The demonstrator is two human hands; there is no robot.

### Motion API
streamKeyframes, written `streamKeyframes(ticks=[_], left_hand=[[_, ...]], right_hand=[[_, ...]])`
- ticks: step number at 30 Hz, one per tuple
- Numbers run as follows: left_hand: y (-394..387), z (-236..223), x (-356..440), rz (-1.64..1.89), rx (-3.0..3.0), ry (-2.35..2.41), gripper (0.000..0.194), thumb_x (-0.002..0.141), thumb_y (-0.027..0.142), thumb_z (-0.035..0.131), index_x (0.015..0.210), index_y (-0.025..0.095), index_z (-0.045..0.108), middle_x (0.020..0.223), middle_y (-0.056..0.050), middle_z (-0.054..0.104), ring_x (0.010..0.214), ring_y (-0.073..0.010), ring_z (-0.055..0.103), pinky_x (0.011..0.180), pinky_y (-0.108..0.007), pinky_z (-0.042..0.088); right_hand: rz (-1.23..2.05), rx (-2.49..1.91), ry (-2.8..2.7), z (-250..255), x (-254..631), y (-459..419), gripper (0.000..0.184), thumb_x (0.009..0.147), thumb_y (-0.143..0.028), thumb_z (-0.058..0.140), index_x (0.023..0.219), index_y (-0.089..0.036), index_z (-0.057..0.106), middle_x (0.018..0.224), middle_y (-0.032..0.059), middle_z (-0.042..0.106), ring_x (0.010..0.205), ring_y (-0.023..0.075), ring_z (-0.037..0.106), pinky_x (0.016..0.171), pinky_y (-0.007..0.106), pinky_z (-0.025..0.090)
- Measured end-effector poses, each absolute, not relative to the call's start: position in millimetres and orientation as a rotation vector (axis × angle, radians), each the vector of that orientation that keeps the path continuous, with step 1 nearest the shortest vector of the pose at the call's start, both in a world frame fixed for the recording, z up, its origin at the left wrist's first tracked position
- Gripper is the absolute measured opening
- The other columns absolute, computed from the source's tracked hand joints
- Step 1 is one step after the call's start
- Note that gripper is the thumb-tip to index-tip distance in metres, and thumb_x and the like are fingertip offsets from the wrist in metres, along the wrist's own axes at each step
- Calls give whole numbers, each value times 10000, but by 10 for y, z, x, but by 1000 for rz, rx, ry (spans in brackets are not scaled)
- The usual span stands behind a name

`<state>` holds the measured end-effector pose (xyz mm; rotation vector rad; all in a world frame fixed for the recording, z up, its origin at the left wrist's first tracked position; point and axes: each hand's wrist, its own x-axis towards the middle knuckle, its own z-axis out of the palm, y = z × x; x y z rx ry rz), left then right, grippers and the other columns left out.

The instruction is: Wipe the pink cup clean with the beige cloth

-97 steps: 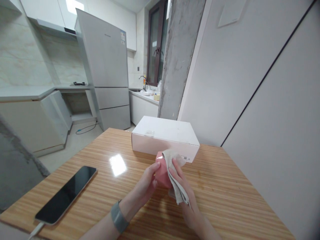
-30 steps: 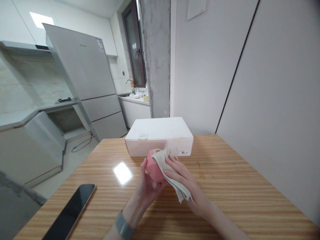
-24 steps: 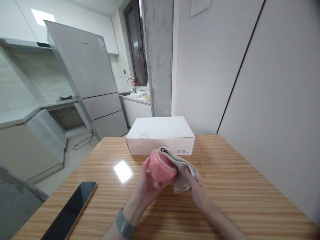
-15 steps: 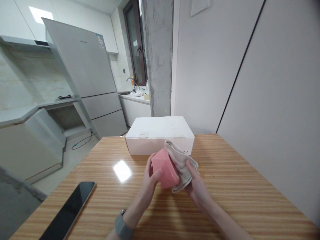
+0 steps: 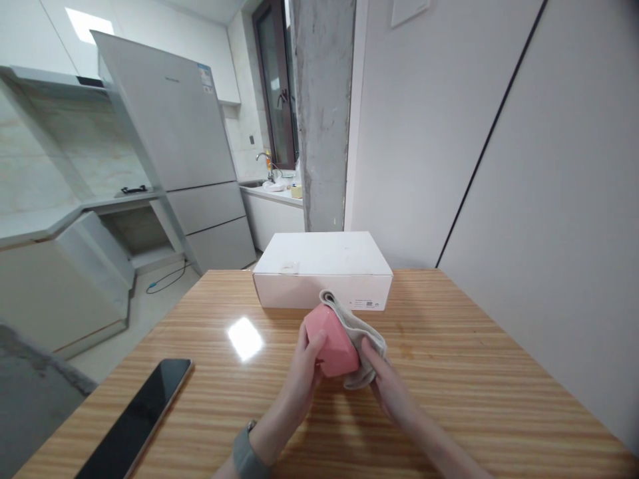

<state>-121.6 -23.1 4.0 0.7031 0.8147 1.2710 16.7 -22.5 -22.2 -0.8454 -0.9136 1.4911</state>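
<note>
A pink faceted bowl (image 5: 335,346) is tipped on its side above the table, its opening turned to the right. My left hand (image 5: 308,362) grips it from the left, thumb lying across the outer wall. Against the bowl's open side lies a folded light-grey cloth (image 5: 360,332), which covers the rim and hides the inside. My right hand (image 5: 382,372) is closed on the cloth, with the thumb on top, and presses it to the bowl. A grey watch band circles my left wrist.
Behind the hands a white box (image 5: 322,269) stands on the wood-grain table (image 5: 479,372). A black phone (image 5: 140,416) lies at the table's left front. Farther back are a fridge (image 5: 170,126), a sink counter (image 5: 272,199) and a concrete pillar (image 5: 325,120).
The cloth has moved left and closer over the bowl's opening, and my right hand has shifted left with it. The bowl has turned slightly. My left hand keeps its hold.
</note>
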Motion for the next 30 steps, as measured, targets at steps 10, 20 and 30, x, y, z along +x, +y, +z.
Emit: streamKeyframes(ticks=[10, 20, 30], left_hand=[[-226, 43, -1208, 1299, 904, 1061, 793, 601, 422, 773, 1274, 249, 392, 1205, -111, 567, 865, -199, 612, 674, -275, 499], [-237, 134, -1329, 1163, 625, 776, 572, 740, 506, 658, 1184, 157, 573, 975, -87, 672, 816, -192, 630, 682, -267, 512], [-223, 38, -1221, 1321, 1043, 1037, 879, 570, 349, 796, 1335, 259, 373, 1293, -119, 527, 912, -229, 623, 705, -293, 523]], right_hand=[[1647, -795, -707, -6, 119, -300, 451, 712, -568, 713, 989, -212, 732, 954, 28, 763, 899, 213, 699, 842, 305, 528], [1471, -830, -371, 21, 207, -153, 367, 677, -489, 754, 950, -246, 727, 978, 8, 762, 1098, 252, 636, 973, 384, 480], [1671, -824, -668, -77, 71, -281, 479, 760, -598, 642, 1065, -233, 699, 1062, 46, 739, 1096, 277, 627, 939, 423, 486]])
